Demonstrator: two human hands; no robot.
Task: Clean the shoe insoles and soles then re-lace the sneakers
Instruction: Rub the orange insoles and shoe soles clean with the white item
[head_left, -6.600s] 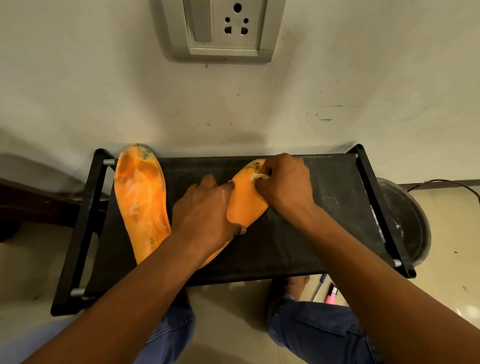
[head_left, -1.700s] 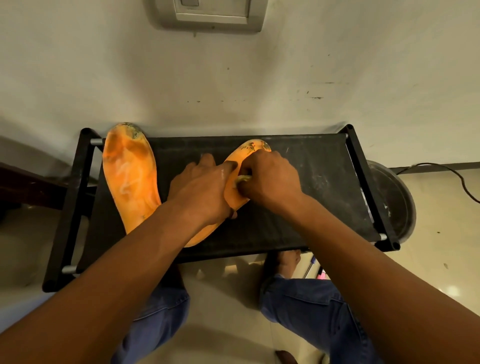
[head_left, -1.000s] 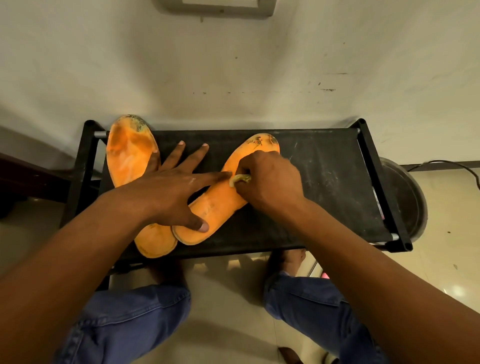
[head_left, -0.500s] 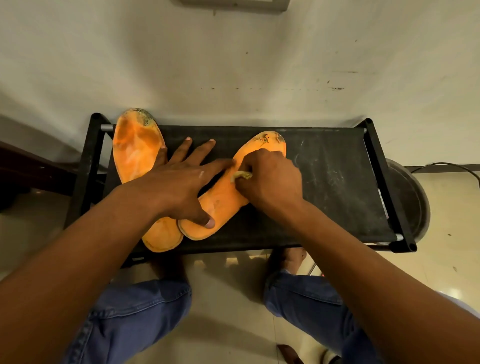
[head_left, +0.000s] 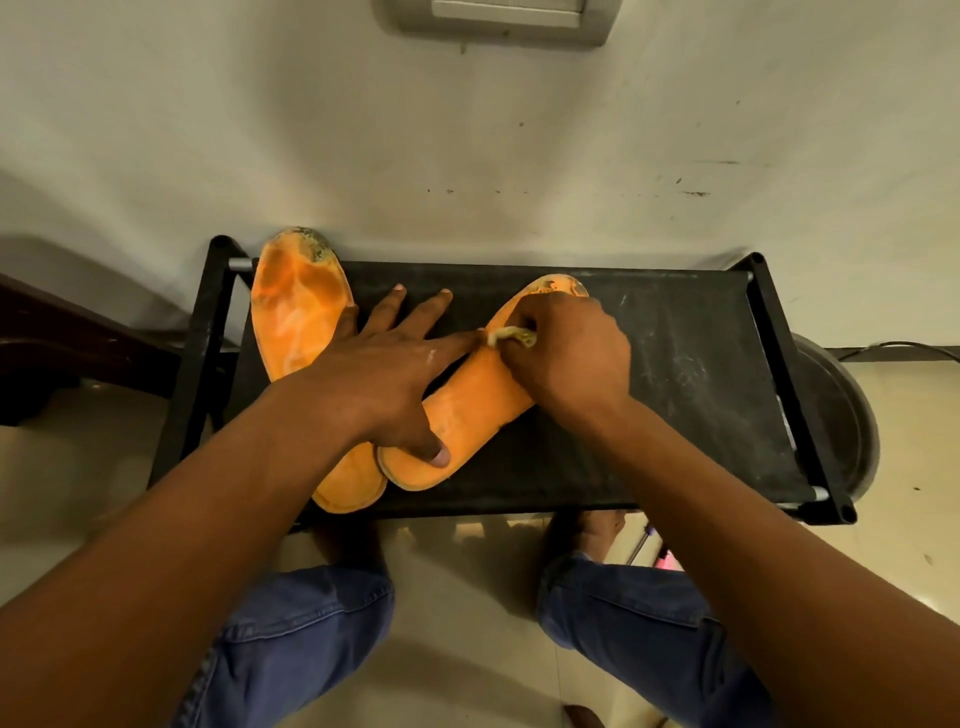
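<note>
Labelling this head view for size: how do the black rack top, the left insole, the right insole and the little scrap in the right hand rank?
1. Black rack top, largest.
2. Left insole and right insole: a likely tie, both partly covered by the hands.
3. Scrap, smallest, mostly hidden in the right hand.

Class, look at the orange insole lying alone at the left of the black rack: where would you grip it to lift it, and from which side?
Probably the toe end of the left insole: it overhangs the rack at the wall side and lies uncovered, so pinch it there, top and underside. The left hand covers its middle.
</note>
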